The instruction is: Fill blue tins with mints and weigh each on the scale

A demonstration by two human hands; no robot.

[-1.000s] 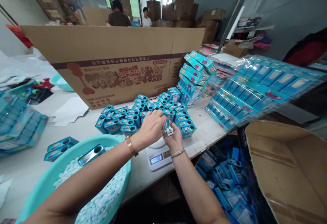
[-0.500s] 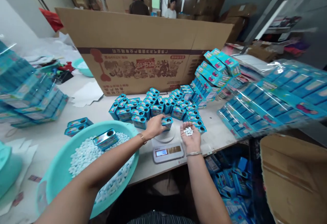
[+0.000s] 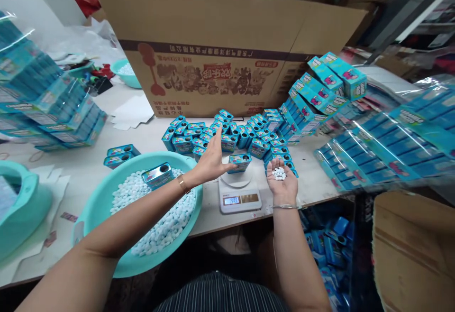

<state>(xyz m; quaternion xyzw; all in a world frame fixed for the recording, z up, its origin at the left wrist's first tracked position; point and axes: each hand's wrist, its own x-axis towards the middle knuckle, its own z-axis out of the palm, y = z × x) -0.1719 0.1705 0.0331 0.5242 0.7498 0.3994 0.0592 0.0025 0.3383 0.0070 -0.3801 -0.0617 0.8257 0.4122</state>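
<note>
A blue tin [image 3: 239, 163] stands on the round plate of a white digital scale [image 3: 239, 202], whose display is lit. My left hand [image 3: 213, 159] is just left of that tin, fingers apart and raised, the thumb close to its side. Palm up at the right of the scale, my right hand [image 3: 283, 183] cups several white candies [image 3: 279, 174] with its fingers curled around them. The turquoise basin [image 3: 194, 212] at the left is filled with more white pieces, and another blue tin [image 3: 158, 176] lies on top of them.
Many blue tins [image 3: 183, 143] crowd behind the scale, before a large carton [image 3: 234, 27]. Packed blue boxes [image 3: 53, 108] are stacked left and right. A bin of tins [image 3: 332, 250] and an open carton [image 3: 408, 250] sit low right. People are partly visible behind.
My left hand has let go of the tin on the scale and opened beside it. The display has changed from zero to another number. The view has tilted down.
</note>
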